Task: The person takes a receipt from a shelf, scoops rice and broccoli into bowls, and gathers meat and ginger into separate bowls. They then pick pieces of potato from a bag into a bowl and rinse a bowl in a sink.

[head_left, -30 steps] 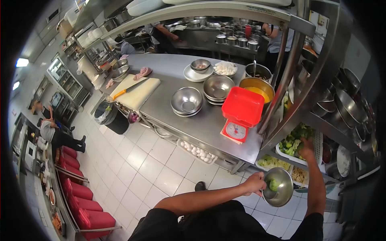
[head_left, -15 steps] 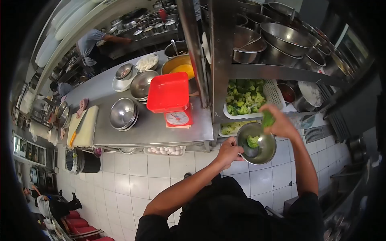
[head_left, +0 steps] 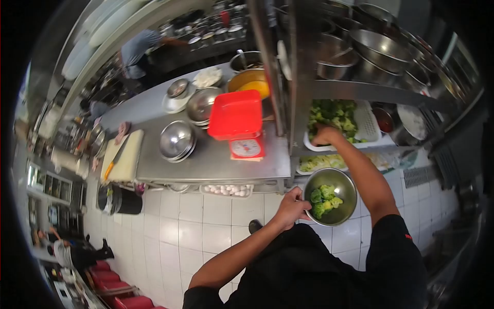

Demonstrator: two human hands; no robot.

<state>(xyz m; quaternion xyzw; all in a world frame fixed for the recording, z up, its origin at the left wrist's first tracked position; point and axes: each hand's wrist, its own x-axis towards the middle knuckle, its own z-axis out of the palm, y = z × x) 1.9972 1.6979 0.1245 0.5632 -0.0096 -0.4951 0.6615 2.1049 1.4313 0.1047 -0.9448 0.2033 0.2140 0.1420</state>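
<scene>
My left hand (head_left: 294,207) is closed on the near-left rim of a metal bowl (head_left: 346,188), held over the floor in front of my body. Several green broccoli florets (head_left: 325,200) lie in the bottom of the bowl. My right hand (head_left: 327,136) reaches into a white perforated basket (head_left: 369,121) on the shelf, at its front left. Its fingers are down among the broccoli pieces (head_left: 343,110), so their grip is hidden. Under this basket, a lower tray holds pale green chopped vegetables (head_left: 324,162).
On the steel counter (head_left: 216,167) stand a red kitchen scale (head_left: 246,148) with a red tray, stacked metal bowls (head_left: 176,139) and a cutting board (head_left: 126,154) with a knife (head_left: 116,159). A container of eggs (head_left: 226,190) sits below. Another person (head_left: 139,51) works across the counter.
My right hand has gone from above the bowl, where it held broccoli, into the basket. More florets now lie in the bowl. My left hand keeps its hold on the rim.
</scene>
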